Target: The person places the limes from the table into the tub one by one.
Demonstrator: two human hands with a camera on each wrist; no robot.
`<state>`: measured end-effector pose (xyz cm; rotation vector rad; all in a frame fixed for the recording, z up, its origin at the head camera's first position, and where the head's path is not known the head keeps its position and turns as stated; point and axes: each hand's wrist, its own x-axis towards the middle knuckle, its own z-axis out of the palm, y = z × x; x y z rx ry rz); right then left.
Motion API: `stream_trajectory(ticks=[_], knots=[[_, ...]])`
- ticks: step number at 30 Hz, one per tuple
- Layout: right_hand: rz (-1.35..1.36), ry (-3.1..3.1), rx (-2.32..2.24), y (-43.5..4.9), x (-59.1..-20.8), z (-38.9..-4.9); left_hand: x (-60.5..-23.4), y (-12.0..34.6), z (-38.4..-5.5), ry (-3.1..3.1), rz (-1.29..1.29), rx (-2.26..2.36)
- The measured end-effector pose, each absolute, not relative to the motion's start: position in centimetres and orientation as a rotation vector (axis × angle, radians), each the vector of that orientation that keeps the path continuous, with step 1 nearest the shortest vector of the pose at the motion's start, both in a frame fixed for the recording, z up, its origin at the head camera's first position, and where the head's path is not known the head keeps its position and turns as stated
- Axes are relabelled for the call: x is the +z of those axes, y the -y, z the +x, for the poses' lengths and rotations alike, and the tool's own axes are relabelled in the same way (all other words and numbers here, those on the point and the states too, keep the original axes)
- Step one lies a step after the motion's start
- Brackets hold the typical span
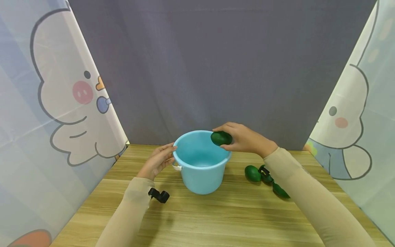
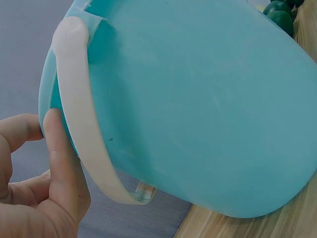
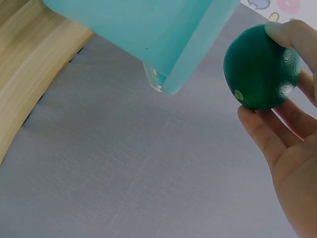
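A light blue bucket (image 1: pixel 202 178) stands upright on the wooden table, its white handle (image 2: pixel 81 109) hanging down at the left side. My left hand (image 1: pixel 158 160) holds the bucket's rim at the left, fingertips at the lip. In my right hand (image 1: pixel 245 139) is a dark green avocado (image 1: pixel 221 138), pinched between thumb and fingers over the right part of the bucket's rim. The right wrist view shows this glossy avocado (image 3: pixel 260 67) with a small pale spot at its end, beside the bucket wall (image 3: pixel 133 25). The visible inside of the bucket is bare.
Several more green avocados (image 1: pixel 252 173) lie on the table right of the bucket, partly covered by my right sleeve (image 1: pixel 308 192) and its black wrist mount. A grey curtain (image 1: pixel 216 68) hangs at the table's back edge, with cartoon-printed cloths (image 1: pixel 71 85) at both sides.
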<state>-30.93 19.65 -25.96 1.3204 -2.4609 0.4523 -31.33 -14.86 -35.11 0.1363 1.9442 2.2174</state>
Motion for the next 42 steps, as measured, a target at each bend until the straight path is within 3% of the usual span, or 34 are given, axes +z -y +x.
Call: stream_trajectory(ticks=[42], knots=[[1.247,2.638,0.45,-19.1,-26.9,-31.3,-35.1,15.0,-31.3,-1.947,0.134,2.234]])
